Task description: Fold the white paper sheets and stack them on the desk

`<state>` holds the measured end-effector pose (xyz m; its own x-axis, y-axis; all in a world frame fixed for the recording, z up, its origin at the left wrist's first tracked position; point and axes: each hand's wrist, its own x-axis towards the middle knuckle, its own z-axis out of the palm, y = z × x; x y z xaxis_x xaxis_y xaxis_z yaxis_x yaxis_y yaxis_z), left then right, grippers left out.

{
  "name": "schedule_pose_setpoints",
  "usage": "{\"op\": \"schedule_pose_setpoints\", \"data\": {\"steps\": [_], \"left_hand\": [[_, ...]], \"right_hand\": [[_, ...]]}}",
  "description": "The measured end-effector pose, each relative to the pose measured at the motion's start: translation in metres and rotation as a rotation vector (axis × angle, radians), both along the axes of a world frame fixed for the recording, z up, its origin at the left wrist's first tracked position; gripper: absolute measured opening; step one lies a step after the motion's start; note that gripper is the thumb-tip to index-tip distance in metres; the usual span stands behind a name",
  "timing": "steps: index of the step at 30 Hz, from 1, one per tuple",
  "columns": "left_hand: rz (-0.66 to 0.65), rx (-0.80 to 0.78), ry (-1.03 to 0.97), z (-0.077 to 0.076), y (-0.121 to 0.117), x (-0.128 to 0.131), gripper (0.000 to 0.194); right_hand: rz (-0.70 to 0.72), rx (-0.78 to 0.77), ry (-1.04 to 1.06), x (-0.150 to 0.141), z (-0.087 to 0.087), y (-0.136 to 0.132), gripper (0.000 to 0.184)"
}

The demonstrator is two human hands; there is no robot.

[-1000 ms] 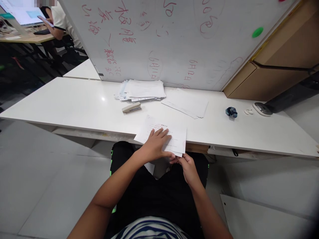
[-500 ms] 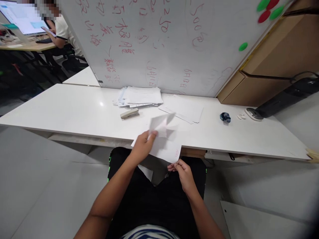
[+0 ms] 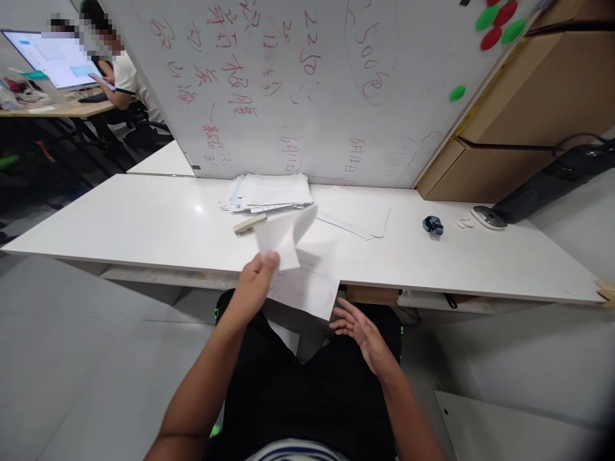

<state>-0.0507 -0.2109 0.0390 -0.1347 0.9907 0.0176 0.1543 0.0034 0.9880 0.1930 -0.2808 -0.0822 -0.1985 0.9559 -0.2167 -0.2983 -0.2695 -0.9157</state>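
Observation:
Between thumb and fingers, my left hand (image 3: 254, 285) grips a folded, curling sheet of paper (image 3: 281, 240) above the desk's front edge. Under it a flatter sheet (image 3: 307, 288) with a red mark at its corner juts over the edge; whether my left hand holds this one too, I cannot tell. My right hand (image 3: 360, 333) is beside that sheet's lower right corner, fingers spread, holding nothing. Behind the raised paper lies a beige stapler (image 3: 250, 224), partly covered by it. A pile of papers (image 3: 273, 192) lies farther back, with loose sheets (image 3: 358, 214) to its right.
A whiteboard (image 3: 327, 115) with red writing stands along the back of the white desk (image 3: 144, 224). At the right are a dark blue object (image 3: 433, 225), a mouse (image 3: 489, 218), a black bottle (image 3: 552, 182) and cardboard boxes (image 3: 485, 169). Another person sits far left near a monitor (image 3: 52, 57).
My left hand has moved left with the folded paper, which now overlaps the stapler. My right hand has let go of the lower sheet's corner and opened its fingers.

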Motion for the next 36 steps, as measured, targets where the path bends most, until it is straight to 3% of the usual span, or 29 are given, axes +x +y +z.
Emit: {"op": "schedule_pose_setpoints", "data": {"steps": [3,5,9,12,14,16,21,22,24,26,28,30,31,33,36], "left_hand": [[-0.229,0.055,0.132,-0.008,-0.006,0.02,0.045],[-0.26,0.047,0.103,-0.014,-0.007,0.026,0.045],[-0.049,-0.037,-0.172,-0.019,0.002,0.011,0.053],[0.113,0.026,-0.34,-0.012,0.011,-0.015,0.059],[0.149,0.085,-0.325,-0.004,0.012,-0.03,0.062],[0.065,0.114,-0.195,0.001,0.009,-0.036,0.065],[-0.594,0.255,0.598,-0.009,-0.007,-0.02,0.078],[-0.655,0.297,0.729,-0.015,-0.009,-0.016,0.076],[-0.625,0.376,0.834,-0.03,-0.013,-0.013,0.06],[-0.42,0.413,0.783,-0.048,-0.018,-0.015,0.042],[-0.1,0.369,0.667,-0.066,-0.026,-0.021,0.033],[0.174,0.225,0.49,-0.082,-0.036,-0.027,0.035],[0.231,0.131,0.37,-0.088,-0.04,-0.031,0.04],[0.144,-0.06,0.093,-0.096,-0.047,-0.038,0.052],[-0.154,-0.217,-0.227,-0.092,-0.049,-0.048,0.053]], "right_hand": [[0.011,-0.032,0.069,-0.007,0.003,0.007,0.065],[0.012,-0.046,0.097,-0.015,0.006,0.012,0.066],[-0.07,-0.034,0.16,-0.03,0.014,0.016,0.063],[-0.114,-0.022,0.186,-0.033,0.015,0.015,0.062],[-0.128,-0.026,0.17,-0.033,0.014,0.015,0.061],[-0.132,-0.03,0.146,-0.034,0.013,0.016,0.06],[-0.145,-0.016,0.191,-0.04,0.014,0.017,0.059],[-0.154,-0.01,0.193,-0.041,0.015,0.017,0.059],[-0.173,-0.011,0.151,-0.043,0.017,0.018,0.058],[-0.19,-0.016,0.074,-0.042,0.017,0.019,0.052],[-0.19,-0.017,-0.006,-0.04,0.016,0.02,0.046],[-0.172,-0.004,-0.068,-0.036,0.015,0.022,0.043],[-0.155,0.012,-0.097,-0.033,0.015,0.023,0.043],[-0.094,0.062,-0.16,-0.027,0.017,0.025,0.042],[-0.01,0.176,-0.307,-0.017,0.028,0.029,0.04]]}}
